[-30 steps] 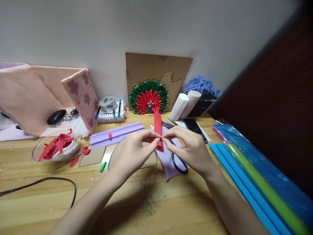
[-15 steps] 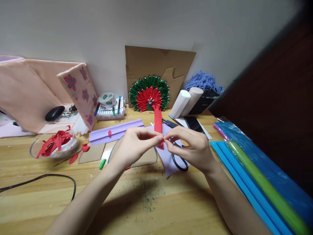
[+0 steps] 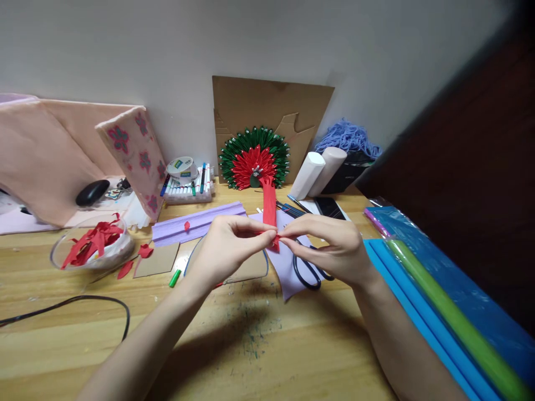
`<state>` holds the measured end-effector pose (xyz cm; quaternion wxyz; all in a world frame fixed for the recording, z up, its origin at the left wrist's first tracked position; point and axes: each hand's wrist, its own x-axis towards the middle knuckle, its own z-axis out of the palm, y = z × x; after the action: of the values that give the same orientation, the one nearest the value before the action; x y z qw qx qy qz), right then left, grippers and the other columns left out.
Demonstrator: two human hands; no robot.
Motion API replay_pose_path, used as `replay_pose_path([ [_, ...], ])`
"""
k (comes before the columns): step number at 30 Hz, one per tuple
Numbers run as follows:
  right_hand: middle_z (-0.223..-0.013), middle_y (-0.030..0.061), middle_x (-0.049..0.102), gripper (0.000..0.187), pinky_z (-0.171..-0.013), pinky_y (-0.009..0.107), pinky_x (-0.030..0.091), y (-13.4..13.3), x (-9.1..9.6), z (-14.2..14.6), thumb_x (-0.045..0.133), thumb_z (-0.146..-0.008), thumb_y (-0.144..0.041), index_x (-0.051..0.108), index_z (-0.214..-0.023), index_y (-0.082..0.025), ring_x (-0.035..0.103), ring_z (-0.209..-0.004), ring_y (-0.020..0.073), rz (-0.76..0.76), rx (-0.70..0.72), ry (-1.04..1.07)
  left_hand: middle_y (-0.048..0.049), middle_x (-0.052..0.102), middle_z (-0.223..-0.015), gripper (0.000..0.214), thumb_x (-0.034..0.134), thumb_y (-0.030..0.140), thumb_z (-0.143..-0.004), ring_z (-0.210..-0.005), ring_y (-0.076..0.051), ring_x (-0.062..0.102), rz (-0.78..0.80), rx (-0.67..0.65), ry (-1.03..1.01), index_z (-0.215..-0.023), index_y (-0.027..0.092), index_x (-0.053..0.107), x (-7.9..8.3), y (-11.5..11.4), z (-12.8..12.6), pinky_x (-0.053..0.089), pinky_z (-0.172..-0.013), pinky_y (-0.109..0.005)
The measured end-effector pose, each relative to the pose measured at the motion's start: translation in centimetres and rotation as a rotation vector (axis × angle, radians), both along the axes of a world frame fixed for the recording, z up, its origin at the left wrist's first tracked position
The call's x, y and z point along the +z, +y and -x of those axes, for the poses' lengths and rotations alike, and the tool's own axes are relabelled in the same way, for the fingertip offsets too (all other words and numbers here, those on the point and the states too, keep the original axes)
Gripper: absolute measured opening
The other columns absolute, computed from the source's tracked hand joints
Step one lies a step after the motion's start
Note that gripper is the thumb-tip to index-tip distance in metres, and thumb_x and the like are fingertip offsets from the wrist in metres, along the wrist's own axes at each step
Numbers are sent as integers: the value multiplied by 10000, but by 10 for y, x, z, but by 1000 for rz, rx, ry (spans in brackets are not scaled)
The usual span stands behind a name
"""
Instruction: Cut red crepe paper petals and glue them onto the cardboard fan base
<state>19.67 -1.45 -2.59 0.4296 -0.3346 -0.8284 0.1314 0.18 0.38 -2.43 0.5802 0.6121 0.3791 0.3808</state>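
My left hand (image 3: 228,242) and my right hand (image 3: 330,242) meet over the middle of the table, thumbs and fingertips pinched together. Between them is a small piece of red crepe paper (image 3: 275,239), mostly hidden by the fingers. Behind the fingertips a long red crepe strip (image 3: 270,203) stretches toward the back. Under my right hand lie scissors with dark handles (image 3: 307,283), on a lilac sheet (image 3: 288,281). Beneath my left hand is a blue-edged cardboard piece (image 3: 248,272).
A clear bowl (image 3: 56,259) with red scraps stands at left, near cut red petals (image 3: 125,269) and a green cap (image 3: 174,278). At the back a green-and-red paper peacock (image 3: 254,159) leans on cardboard (image 3: 271,100). Rolled papers (image 3: 438,301) lie at right; a black cable (image 3: 83,298) at left.
My right hand's fingers have straightened a little and shifted slightly, so more of the scissors' handles shows. Both hands remain pinched at the red piece.
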Motion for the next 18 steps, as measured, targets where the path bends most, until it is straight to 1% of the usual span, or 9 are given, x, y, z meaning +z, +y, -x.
replay_pose_path([
  [3,-778,32,697,89,-630,256,526,0,0,-1,652,-784,-139,679,-857,-183,636,-692,136,98,-3,50,-27,749,-791,137,700,259,-740,-740,-137,689,-3,-21,12,-845,187,750,0,0,1,528,-707,-198],
  [8,-758,25,688,58,-617,245,521,1,0,2,653,-782,-158,692,-818,-180,630,-673,128,216,-18,126,-24,749,-762,134,712,248,-726,-737,-143,697,12,-40,23,-842,194,752,3,2,3,538,-716,-207],
  [12,-745,17,676,58,-604,238,508,0,1,2,655,-769,-142,689,-801,-178,618,-663,121,215,-21,128,-39,748,-763,123,716,230,-717,-733,-149,697,26,-40,52,-820,171,750,8,5,7,544,-719,-219],
  [14,-750,16,677,81,-607,237,504,0,1,1,655,-765,-128,691,-815,-181,616,-668,120,200,-11,122,-44,746,-753,133,711,211,-721,-721,-149,697,34,-36,39,-839,159,745,10,6,8,548,-707,-223],
  [18,-799,23,693,146,-672,260,509,1,1,0,639,-772,-99,703,-859,-198,627,-732,133,173,11,119,-47,746,-780,158,706,165,-715,-710,-146,697,18,-18,9,-870,154,736,10,6,8,554,-685,-222],
])
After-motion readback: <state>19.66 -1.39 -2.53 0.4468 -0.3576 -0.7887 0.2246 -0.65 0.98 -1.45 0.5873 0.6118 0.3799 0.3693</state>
